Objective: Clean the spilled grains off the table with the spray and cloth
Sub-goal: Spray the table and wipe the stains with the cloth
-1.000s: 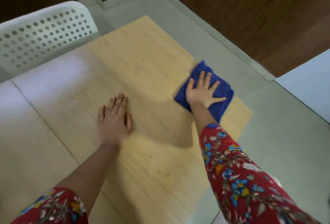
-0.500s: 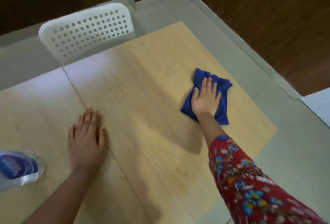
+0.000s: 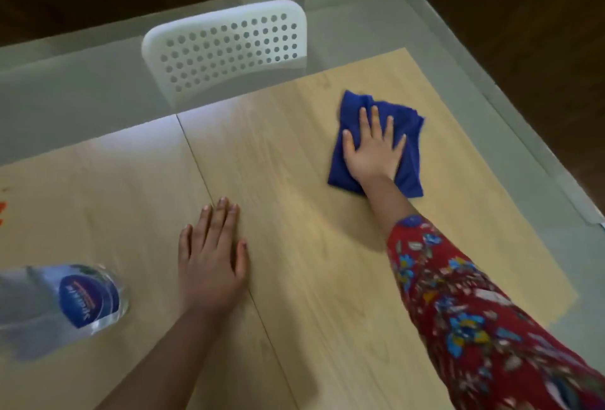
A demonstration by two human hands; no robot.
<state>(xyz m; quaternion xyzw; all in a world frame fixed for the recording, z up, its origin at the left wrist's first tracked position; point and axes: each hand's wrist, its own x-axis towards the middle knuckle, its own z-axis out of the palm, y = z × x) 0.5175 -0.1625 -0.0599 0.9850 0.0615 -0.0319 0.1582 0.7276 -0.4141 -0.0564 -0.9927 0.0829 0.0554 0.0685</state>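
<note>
1. Right hand (image 3: pixel 371 151): fingers spread wide, palm pressed flat on the blue microfibre cloth (image 3: pixel 409 134). Not pinching or bunching it. Judged reason: a flat palm spreads the load over the folded pad, so the whole underside drags on the surface when wiping.

2. Blue microfibre cloth: lies folded on the far right part of the wooden tabletop (image 3: pixel 294 278), near its far edge and right corner. Corners of the cloth show beyond the fingers and on either side of the wrist.

3. Left hand (image 3: pixel 211 259): flat on the tabletop, fingers held together, thumb alongside. Holds nothing. It lies across the seam between the two table panels. Judged reason: a brace for the body while the right arm reaches far across.

4. Spray bottle (image 3: pixel 65 301): clear, blue label, at the near left edge of view, apart from the left hand. Blurred; nozzle not visible, so cannot tell how it stands.

5. Grains: none discernible on the visible wood. A few orange specks at the far left edge; too small to identify.

6. White perforated chair (image 3: pixel 226 46) back stands against the far edge of the table, clear of the wiping area.

7. Judgement: wiping stage, late in task; spraying appears finished, given the bottle is set aside.
</note>
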